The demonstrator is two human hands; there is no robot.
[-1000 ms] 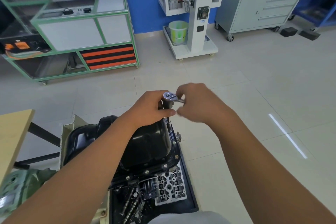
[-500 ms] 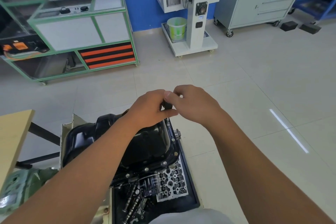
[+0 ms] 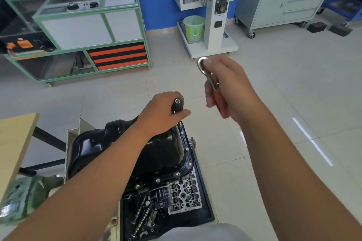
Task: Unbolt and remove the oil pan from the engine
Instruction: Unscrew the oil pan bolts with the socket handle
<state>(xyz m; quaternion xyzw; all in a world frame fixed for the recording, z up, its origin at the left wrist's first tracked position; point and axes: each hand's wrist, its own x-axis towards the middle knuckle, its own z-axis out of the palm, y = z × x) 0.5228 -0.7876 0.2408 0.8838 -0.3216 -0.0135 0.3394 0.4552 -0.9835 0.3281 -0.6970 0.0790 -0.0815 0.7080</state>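
The black oil pan [image 3: 117, 148] sits bolted on the upturned engine below me, with bolts along its flange [image 3: 186, 160]. My left hand [image 3: 160, 113] grips the black top of a socket extension bar [image 3: 177, 104] that stands upright on the pan's right edge. My right hand [image 3: 229, 88] holds a ratchet wrench [image 3: 207, 74] with a red handle, lifted up and to the right, apart from the extension.
A dark tray [image 3: 207, 207] under the engine holds a cylinder head and loose parts. A wooden tabletop [image 3: 13, 143] is at left. A green-framed bench [image 3: 78, 25], a white stand with a bucket [image 3: 211, 25] and a grey cabinet [image 3: 284, 0] stand across the tiled floor.
The ratchet has come off the extension: my right hand has lifted it up and to the right. My left hand stays gripping the extension's top.
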